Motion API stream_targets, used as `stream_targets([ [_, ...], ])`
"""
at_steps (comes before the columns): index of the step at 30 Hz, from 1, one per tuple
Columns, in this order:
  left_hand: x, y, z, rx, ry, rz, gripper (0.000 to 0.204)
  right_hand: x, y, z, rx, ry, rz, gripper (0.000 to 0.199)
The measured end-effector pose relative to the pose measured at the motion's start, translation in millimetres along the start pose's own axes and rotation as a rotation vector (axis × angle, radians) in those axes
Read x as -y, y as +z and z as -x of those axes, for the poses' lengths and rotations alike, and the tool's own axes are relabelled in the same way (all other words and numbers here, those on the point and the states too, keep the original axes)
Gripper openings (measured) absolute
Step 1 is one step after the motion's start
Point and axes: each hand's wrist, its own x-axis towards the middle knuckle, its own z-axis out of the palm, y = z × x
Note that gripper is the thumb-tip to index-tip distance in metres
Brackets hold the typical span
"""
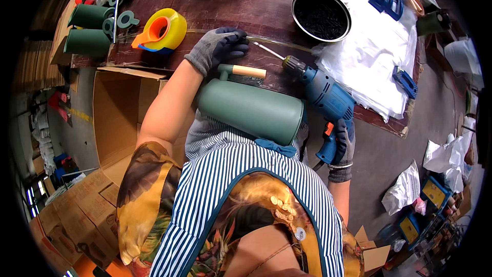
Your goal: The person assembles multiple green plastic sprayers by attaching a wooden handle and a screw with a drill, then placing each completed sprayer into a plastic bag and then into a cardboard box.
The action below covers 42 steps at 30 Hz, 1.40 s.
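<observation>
My right hand (344, 143), in a grey and dark blue glove, grips the handle of a blue power drill (328, 92). The drill's long bit points up and left, its tip just short of my left hand (220, 47). That hand is gloved too and lies over the table, fingers stretched to the right and slightly apart; its thumb is hidden. On my lap, against the table edge, a dark green cylindrical can (251, 109) rests on its side. From its far side sticks out a light wooden handle (249, 71) on a green stub.
A bowl of small black pieces (321, 15) stands beside white plastic bags (369, 46) on the dark red table (246, 0). Yellow tape in an orange dispenser (163, 30) and green cylinders (88, 41) are at left. An open cardboard box (115, 118) stands below.
</observation>
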Motion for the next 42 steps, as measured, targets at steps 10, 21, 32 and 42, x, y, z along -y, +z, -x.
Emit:
stream_targets([
  [10, -9.7, 4.3, -4.9, 0.031, -0.173, 0.084, 0.038, 16.6, 41.5, 6.8, -0.108, 0.015, -0.006, 0.043],
  [21, -3.3, 9.3, -5.9, 0.098, 0.033, -0.150, 0.033, -2.7, 19.7, 2.6, -0.065, -0.029, 0.054, 0.040],
  [32, 30.3, 6.2, 63.1, -0.042, 0.760, -1.484, 0.052, 27.3, -9.3, 4.5, 0.021, 0.231, -0.311, 0.041],
  [42, 32.5, -0.6, 68.3, 0.131, 0.507, -0.690, 0.050, 85.0, -61.1, -2.2, 0.093, 0.378, -0.025, 0.047],
])
